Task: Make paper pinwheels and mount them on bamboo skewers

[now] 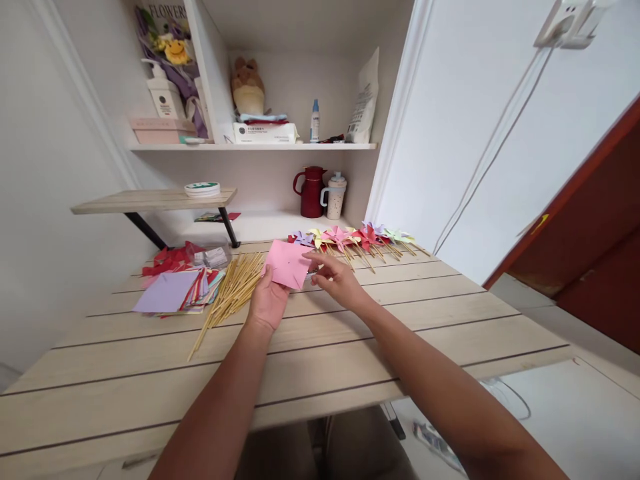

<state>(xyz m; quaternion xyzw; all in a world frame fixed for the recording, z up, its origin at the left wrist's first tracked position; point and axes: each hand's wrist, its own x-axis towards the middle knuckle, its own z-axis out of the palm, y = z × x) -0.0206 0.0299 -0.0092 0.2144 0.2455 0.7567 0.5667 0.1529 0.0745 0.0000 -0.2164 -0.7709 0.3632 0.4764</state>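
Observation:
My left hand (270, 300) grips a square of pink paper (287, 263) by its lower left edge, thumb in front. The sheet is tilted up above the table, with a small dark dot in its middle and slits toward its corners. My right hand (337, 280) is at the sheet's right edge. Its index finger reaches over the paper's upper right corner, and the thumb stays apart lower down. Behind these fingers something small and shiny is mostly hidden. Thin wooden sticks (233, 287) lie in a loose pile just left of my left hand.
Finished paper pinwheels (367, 239) on sticks lie along the table's back. Coloured paper sheets (165, 291) are stacked at left, near a clear plastic packet (210, 257) and red material (173, 257). A small raised shelf (150, 199) stands behind; a red jug (313, 193) and tumbler (336, 197) are farther back.

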